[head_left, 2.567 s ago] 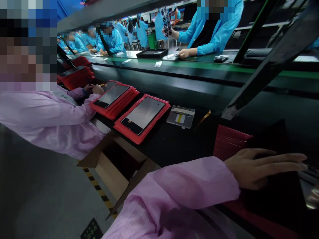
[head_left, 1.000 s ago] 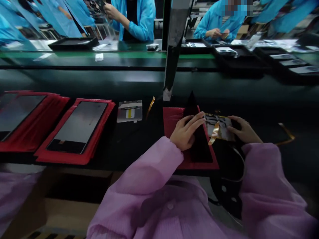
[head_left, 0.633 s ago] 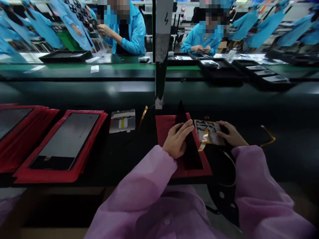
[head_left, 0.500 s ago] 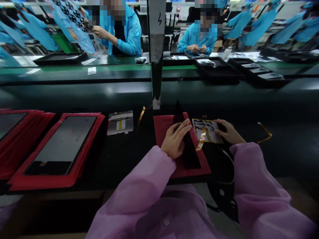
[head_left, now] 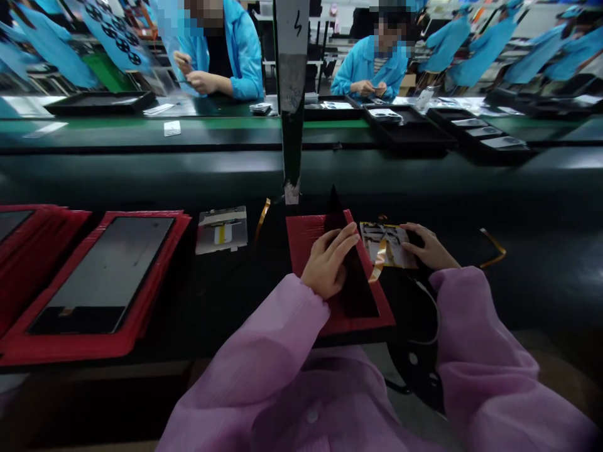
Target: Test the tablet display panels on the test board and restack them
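Note:
My left hand (head_left: 327, 262) rests with fingers spread on a dark screen panel (head_left: 351, 276) that stands tilted up over a stack of red foam sheets (head_left: 306, 235). My right hand (head_left: 428, 247) holds the right edge of the panel's back (head_left: 384, 242), which shows silver parts and an orange flex strip (head_left: 377, 267). Both sleeves are pink.
To the left lie a small silver part (head_left: 221, 229), and a dark panel (head_left: 101, 273) on red sheets (head_left: 28, 345). A grey post (head_left: 291, 94) rises behind. Beyond the green belt (head_left: 141, 125), people in blue coats work at black trays (head_left: 409, 135). A loose orange flex (head_left: 492, 248) lies right.
The view swung from the left neighbour to straight ahead. My hands now sit on the tilted panel; in the last second they barely move while the view drifts slightly.

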{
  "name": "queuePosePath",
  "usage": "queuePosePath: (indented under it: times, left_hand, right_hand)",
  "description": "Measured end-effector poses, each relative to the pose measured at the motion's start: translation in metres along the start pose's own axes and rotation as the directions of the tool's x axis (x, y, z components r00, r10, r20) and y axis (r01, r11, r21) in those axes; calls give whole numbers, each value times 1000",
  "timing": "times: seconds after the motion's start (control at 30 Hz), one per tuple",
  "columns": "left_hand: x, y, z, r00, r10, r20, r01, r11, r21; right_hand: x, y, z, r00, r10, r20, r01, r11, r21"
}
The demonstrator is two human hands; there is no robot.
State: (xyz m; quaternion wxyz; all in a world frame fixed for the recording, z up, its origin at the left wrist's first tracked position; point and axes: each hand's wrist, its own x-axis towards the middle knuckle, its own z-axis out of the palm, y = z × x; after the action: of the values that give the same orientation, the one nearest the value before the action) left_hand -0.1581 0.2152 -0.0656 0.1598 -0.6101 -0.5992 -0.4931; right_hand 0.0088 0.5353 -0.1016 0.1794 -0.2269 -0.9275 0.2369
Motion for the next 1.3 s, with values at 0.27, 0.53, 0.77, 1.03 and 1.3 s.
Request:
queuePosePath:
  times: [0.27, 0.53, 0.77, 1.03, 1.3]
  left_hand:
    - [0, 1, 0, 1000, -26, 14, 26, 1000, 6]
    - [1, 2, -1, 1000, -6, 22, 6, 1000, -19]
    - [3, 2, 0, 994, -49, 100, 45, 998, 34]
    - [4, 6, -2, 992, -83, 99, 78, 996, 49]
    - [3, -3, -4, 997, -1, 82, -3, 998, 55]
  right_hand:
    - [-3, -11, -7, 981, 193, 22, -193, 954, 228]
    - [-3, -16, -7, 995, 102, -7, -102, 994, 25]
    - [-6, -16, -5, 967, 239, -86, -236, 971, 38]
    - [-7, -18, -6, 975, 188, -121, -194, 980, -38]
    - [-31, -33, 2, 978, 25, -205, -41, 996, -74]
